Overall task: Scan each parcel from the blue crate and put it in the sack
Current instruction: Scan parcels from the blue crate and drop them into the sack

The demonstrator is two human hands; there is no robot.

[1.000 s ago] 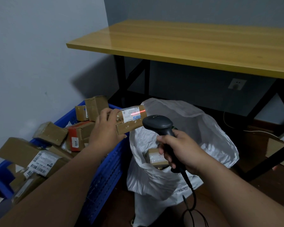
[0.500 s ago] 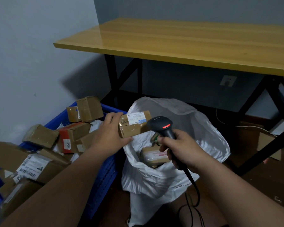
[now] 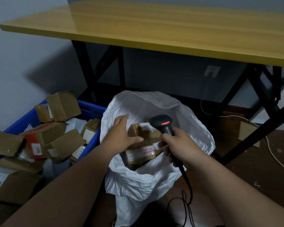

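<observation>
Blue crate (image 3: 95,110) left of the grip, many parcels left. Left hand (image 3: 121,136) over the sack (image 3: 195,128) mouth, fingers straight, holding nothing; small parcel (image 3: 141,131) just beyond its fingertips, inside (touching? cannot tell). Right hand (image 3: 179,143) wraps the scanner (image 3: 162,123) handle. Step: deposit. Next: left hand to crate, label-up pick.

Counter (image 3: 170,28) with yellow wood-grain top stood on black crossed legs (image 3: 256,128) against a grey wall (image 3: 23,63). White wall socket (image 3: 212,71) sat below the top, a pale cord (image 3: 203,104) hanging from it. A cardboard piece (image 3: 247,134) leaned near the right leg. White cable (image 3: 275,154) trailed over the dark floor (image 3: 252,177), with small white scraps (image 3: 256,184) scattered nearby.
</observation>
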